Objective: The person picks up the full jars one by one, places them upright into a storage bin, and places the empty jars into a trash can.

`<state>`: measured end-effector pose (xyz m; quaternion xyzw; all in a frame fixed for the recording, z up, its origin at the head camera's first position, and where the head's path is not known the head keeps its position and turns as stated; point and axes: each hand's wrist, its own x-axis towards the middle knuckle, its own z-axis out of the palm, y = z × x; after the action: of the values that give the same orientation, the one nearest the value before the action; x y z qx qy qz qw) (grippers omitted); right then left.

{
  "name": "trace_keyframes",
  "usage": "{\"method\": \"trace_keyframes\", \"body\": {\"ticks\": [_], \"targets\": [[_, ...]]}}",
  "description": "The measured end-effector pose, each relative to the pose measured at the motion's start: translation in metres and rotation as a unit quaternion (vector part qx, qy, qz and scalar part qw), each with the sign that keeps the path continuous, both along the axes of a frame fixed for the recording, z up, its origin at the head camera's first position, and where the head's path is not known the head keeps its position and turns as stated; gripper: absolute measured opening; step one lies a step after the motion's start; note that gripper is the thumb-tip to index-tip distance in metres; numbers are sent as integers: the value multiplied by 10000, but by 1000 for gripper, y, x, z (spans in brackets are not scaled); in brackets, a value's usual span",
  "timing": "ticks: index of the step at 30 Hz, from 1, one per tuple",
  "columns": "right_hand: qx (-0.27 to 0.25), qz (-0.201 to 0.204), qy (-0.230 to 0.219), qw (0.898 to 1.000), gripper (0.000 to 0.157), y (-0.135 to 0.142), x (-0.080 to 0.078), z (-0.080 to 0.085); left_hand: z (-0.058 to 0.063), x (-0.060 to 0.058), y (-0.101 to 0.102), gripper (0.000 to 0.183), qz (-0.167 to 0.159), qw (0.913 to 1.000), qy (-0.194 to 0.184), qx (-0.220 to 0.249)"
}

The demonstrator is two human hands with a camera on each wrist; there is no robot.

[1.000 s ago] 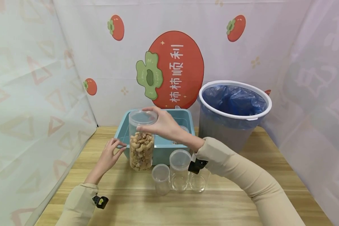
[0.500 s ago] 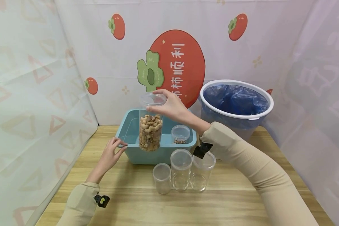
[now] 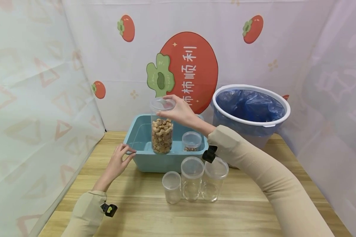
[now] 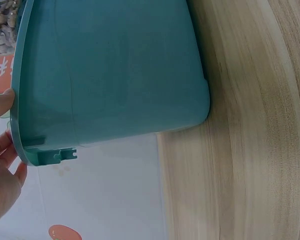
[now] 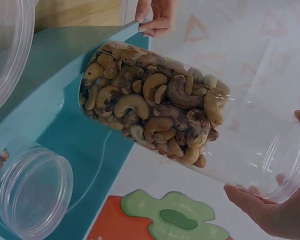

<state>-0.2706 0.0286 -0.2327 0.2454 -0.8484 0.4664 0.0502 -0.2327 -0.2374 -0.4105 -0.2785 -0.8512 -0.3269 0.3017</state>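
Observation:
My right hand grips a tall clear jar of cashews near its lid. The jar hangs upright over the blue-green plastic bin, its base overlapping the front rim in the head view. The right wrist view shows the cashews filling the lower part of the jar. With thumb and fingers, my left hand pinches the bin's rim at its front left corner; the left wrist view shows this rim too. Inside the bin at the right stands a short lidded jar with some contents low down.
Three lidded clear jars, a small one, a taller one and a wide one, stand in front of the bin on the wooden table. A trash can with a blue liner stands at the right.
My right hand has lifted the cashew jar from in front of the bin and moved it right, over the bin. My left hand has stayed at the rim.

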Motion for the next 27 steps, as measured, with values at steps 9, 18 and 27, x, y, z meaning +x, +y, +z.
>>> {"method": "trace_keyframes", "body": {"ticks": [9, 18, 27], "targets": [[164, -9, 9, 9999, 61, -3, -19, -9, -1, -1, 0, 16, -1, 10000, -1, 37], [682, 168, -103, 9975, 62, -1, -38, -29, -3, -4, 0, 16, -28, 10000, 47, 22], [1274, 494, -229, 9904, 63, -2, -48, -54, -2, -1, 0, 16, 14, 10000, -1, 18]]}}
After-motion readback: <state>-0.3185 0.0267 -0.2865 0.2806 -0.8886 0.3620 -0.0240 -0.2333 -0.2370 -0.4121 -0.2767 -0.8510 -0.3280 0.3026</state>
